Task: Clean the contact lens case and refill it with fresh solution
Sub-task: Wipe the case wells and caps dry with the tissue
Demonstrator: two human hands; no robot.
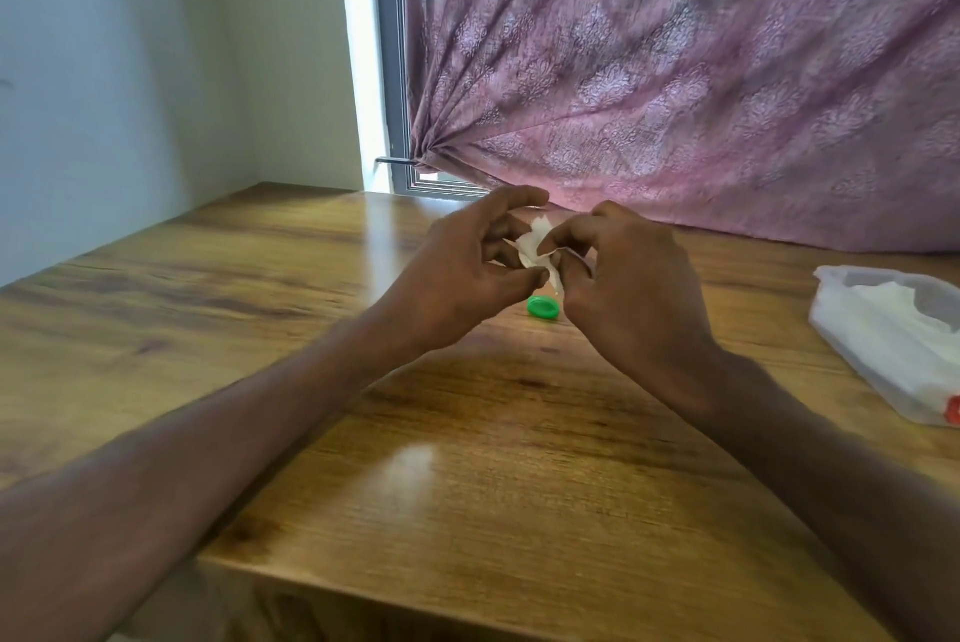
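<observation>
Between the fingertips sits a small piece of white tissue (537, 251), crumpled and folded, and both hands work it at once: the right hand (631, 288) curls its thumb and first fingers round the tissue's right side, while the left hand (467, 272) curls in from the other side, its thumb underneath and its forefinger arched over the top. Whether the lens case itself is wrapped inside that tissue cannot be told; the fingers and the paper hide whatever is between them, and the frame is a little blurred there. The one part of the case that shows plainly is a green cap (544, 307), lying on the wooden table (467, 475) just below the hands and apart from them. Judging by this, the step in hand is wiping a part of the case dry. To do it well, the tissue should be pushed right into the well or the cap's threads and twisted, with the other hand holding the part steady by its rim, and a clean fold of paper turned inward for each pass so no lint or residue stays behind. Farther out, near the right edge of the table, lies a translucent plastic packet (883, 345) with white tissues showing in its opening, well apart from the hands, and a patterned pink curtain (701, 69) hangs behind the table.
</observation>
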